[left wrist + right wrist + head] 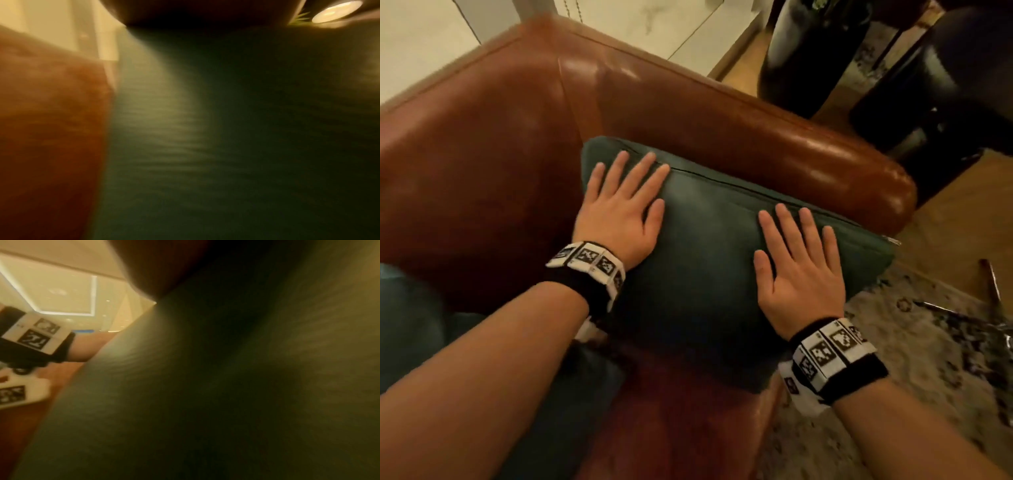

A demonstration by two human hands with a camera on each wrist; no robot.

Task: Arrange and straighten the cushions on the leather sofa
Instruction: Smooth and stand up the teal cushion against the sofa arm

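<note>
Green cushion leans against the armrest of the leather sofa. Left hand and right hand lie flat on it, fingers straight, gripping nothing. Step looks like patting it smooth; next probably squaring it upright, then second cushion.
</note>
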